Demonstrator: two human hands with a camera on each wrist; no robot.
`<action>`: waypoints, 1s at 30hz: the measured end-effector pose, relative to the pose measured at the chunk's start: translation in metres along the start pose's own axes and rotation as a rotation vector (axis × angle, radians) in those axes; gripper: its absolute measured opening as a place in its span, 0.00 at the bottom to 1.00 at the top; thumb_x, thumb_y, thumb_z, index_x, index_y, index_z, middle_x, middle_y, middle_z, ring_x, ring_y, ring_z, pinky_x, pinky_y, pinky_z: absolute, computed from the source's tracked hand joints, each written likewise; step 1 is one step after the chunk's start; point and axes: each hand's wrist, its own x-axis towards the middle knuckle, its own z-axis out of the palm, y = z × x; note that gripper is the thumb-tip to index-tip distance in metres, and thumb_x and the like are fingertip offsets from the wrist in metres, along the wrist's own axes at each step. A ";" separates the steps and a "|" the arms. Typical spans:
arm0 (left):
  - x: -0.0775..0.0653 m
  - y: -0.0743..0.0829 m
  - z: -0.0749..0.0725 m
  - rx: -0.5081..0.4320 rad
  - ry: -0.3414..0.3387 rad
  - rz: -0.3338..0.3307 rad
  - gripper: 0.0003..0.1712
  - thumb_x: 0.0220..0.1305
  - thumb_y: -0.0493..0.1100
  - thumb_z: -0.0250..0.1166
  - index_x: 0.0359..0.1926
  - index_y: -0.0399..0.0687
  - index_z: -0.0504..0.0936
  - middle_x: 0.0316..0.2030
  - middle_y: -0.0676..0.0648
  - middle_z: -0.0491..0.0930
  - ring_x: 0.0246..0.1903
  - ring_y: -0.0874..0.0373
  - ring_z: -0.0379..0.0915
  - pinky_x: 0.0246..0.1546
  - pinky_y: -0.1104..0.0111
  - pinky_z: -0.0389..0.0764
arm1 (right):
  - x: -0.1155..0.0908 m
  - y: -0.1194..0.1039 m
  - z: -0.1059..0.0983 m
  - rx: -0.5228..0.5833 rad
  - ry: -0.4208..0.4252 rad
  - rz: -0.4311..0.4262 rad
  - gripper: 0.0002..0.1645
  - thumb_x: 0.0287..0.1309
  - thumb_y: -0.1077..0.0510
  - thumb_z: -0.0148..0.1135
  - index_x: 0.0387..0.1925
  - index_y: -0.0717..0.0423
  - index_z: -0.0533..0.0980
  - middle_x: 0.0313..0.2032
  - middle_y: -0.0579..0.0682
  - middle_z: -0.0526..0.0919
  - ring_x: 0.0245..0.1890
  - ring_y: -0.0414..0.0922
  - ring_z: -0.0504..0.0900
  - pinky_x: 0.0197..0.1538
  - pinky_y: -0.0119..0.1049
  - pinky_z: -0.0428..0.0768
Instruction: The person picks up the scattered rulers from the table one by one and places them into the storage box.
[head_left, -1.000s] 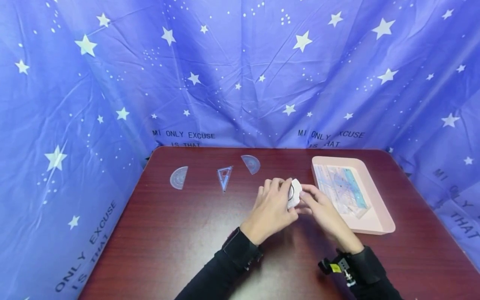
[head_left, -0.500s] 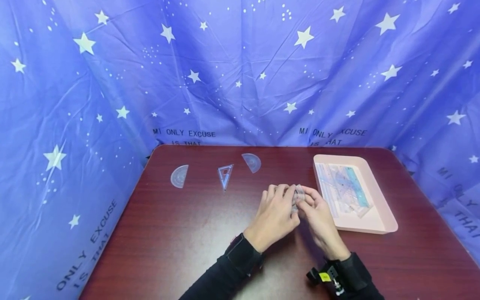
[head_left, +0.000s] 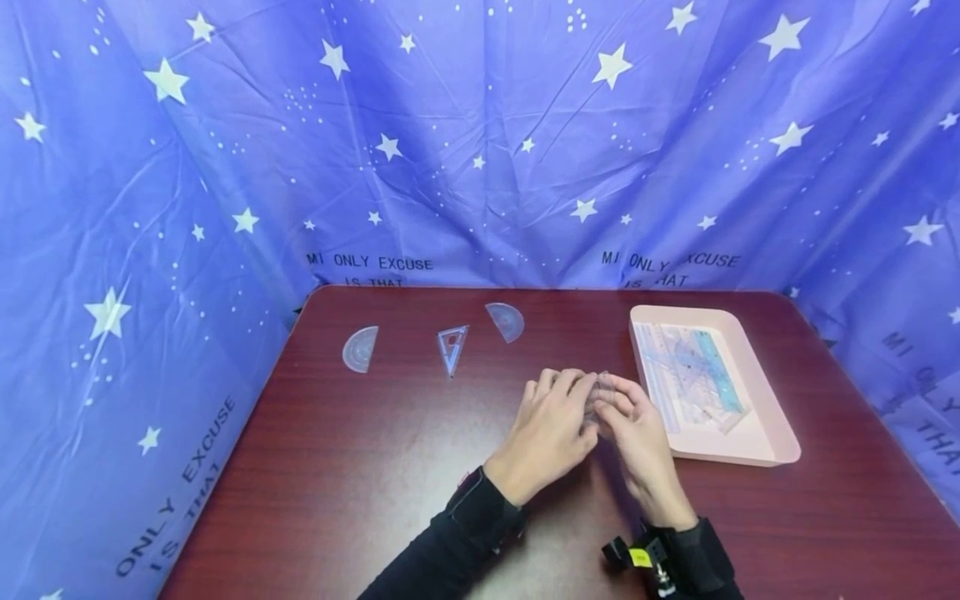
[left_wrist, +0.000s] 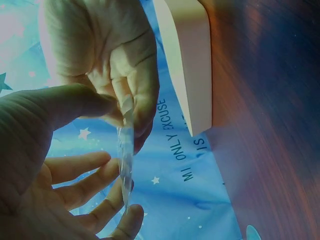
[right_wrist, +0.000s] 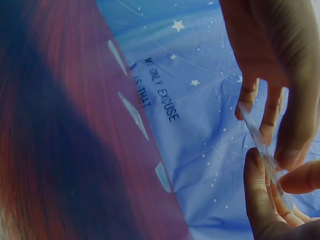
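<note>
Plastic piece (left_wrist: 126,159): thin, flat, see-through, pale along edge.

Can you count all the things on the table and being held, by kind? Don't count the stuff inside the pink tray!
Protractors: 2
Triangle: 1
Tray: 1
Clear piece, held, exact kind unclear: 1
Total: 5

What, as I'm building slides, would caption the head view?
Left hand and right hand holding a clear piece; protractors, triangle and tray on table.
</note>
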 end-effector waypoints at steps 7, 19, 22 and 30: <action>-0.005 -0.009 -0.006 -0.062 -0.004 -0.054 0.33 0.67 0.55 0.73 0.69 0.48 0.81 0.60 0.49 0.84 0.57 0.52 0.78 0.51 0.63 0.79 | 0.003 -0.003 -0.015 -0.050 -0.031 -0.100 0.20 0.74 0.72 0.56 0.63 0.62 0.72 0.40 0.38 0.91 0.38 0.35 0.89 0.40 0.29 0.87; -0.019 -0.043 -0.011 -0.092 -0.111 -0.231 0.31 0.71 0.52 0.68 0.70 0.45 0.80 0.62 0.45 0.83 0.59 0.47 0.80 0.55 0.57 0.82 | 0.028 -0.038 -0.071 -0.390 -0.093 -0.211 0.22 0.71 0.75 0.51 0.63 0.66 0.72 0.38 0.34 0.87 0.33 0.34 0.87 0.34 0.31 0.88; -0.023 -0.052 -0.010 -0.098 -0.148 -0.272 0.30 0.72 0.52 0.67 0.70 0.44 0.80 0.62 0.44 0.83 0.59 0.46 0.79 0.56 0.54 0.82 | 0.039 -0.051 -0.085 -0.530 -0.090 -0.266 0.23 0.70 0.76 0.50 0.64 0.72 0.71 0.37 0.32 0.85 0.32 0.33 0.86 0.34 0.30 0.87; -0.035 -0.070 -0.006 -0.168 -0.148 -0.331 0.27 0.74 0.47 0.66 0.69 0.41 0.80 0.60 0.39 0.84 0.59 0.42 0.80 0.60 0.50 0.81 | 0.087 -0.081 -0.116 -0.918 -0.058 -0.261 0.24 0.72 0.69 0.56 0.66 0.70 0.73 0.43 0.61 0.89 0.29 0.31 0.83 0.32 0.32 0.86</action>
